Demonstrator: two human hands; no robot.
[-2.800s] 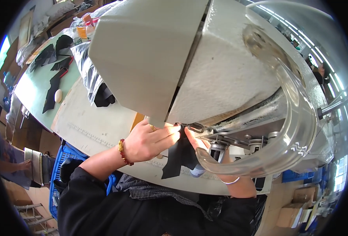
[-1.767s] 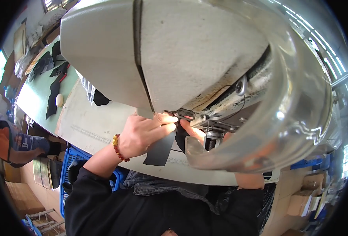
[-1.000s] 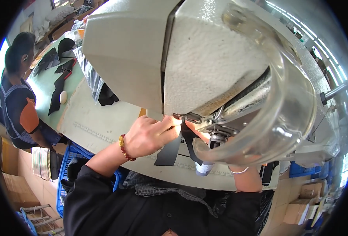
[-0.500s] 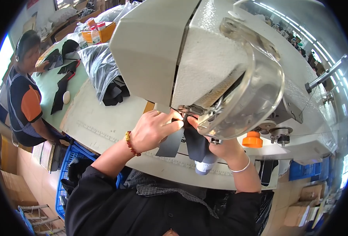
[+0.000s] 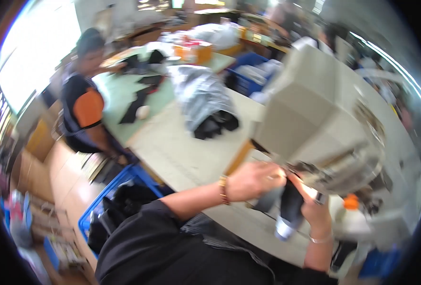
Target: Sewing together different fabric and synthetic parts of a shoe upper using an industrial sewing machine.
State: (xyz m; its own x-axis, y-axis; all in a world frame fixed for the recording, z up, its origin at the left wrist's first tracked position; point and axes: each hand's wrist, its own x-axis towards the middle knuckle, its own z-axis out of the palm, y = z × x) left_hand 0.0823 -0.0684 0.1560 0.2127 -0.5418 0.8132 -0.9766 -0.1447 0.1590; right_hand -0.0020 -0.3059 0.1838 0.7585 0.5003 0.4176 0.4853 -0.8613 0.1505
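Note:
The picture is smeared by motion. A pale sewing machine (image 5: 310,104) stands on the right, with a clear guard at its head. Just under the head, my left hand (image 5: 255,181) has its fingers closed at the upper edge of a dark fabric piece (image 5: 291,205). My right hand (image 5: 316,209) grips the same piece from its right side, the thumb and fingers partly hidden by the machine. A whitish-blue end of the piece hangs toward me. A grey flap (image 5: 266,200) shows below my left hand. The stitching point is hidden.
A grey plastic bag (image 5: 198,90) of black pieces lies on the pale table (image 5: 172,142). A co-worker (image 5: 84,95) stands at a green-topped table to the left. A blue crate (image 5: 118,190) of dark material is by my left arm; another blue crate (image 5: 253,71) is behind.
The view has swung left, so the machine and my hands now appear further right. Both hands stay at the fabric under the machine head.

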